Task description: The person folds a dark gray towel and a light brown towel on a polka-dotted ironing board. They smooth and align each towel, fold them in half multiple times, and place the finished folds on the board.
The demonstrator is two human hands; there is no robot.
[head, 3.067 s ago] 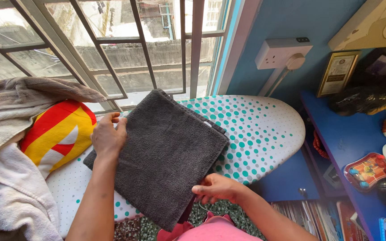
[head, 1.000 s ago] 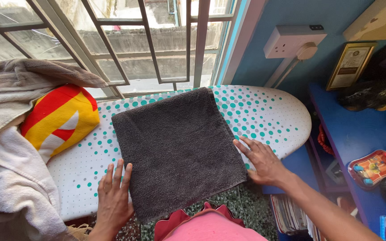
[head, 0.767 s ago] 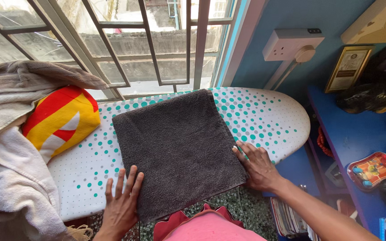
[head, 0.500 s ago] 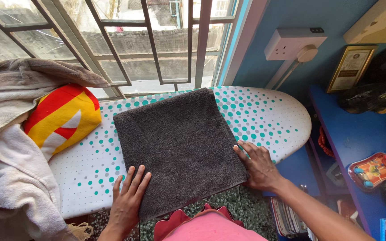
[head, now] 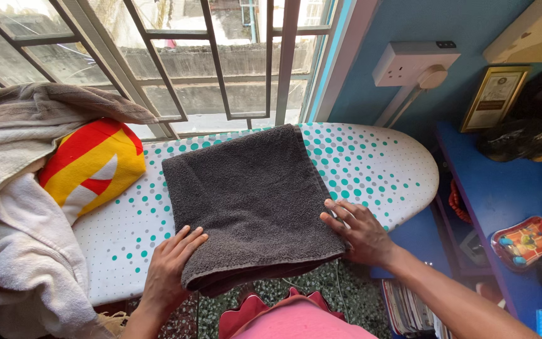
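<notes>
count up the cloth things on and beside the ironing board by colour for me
Dark grey: 1, the folded towel under the left hand and right hand.
Red, yellow and white: 1, the folded cloth.
White or beige: 2, the white towel and beige towel heaped at the left.
Total: 4

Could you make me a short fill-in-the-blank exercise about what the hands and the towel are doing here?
1. The dark grey towel lies on an ironing board whose cover is white with teal and grey ____.
2. The left hand grips the towel's near ____ corner.
3. The right hand rests at the towel's ____ edge.
4. The red and yellow cloth lies to the ____ of the towel.

Missing words: dots; left; right; left
</notes>
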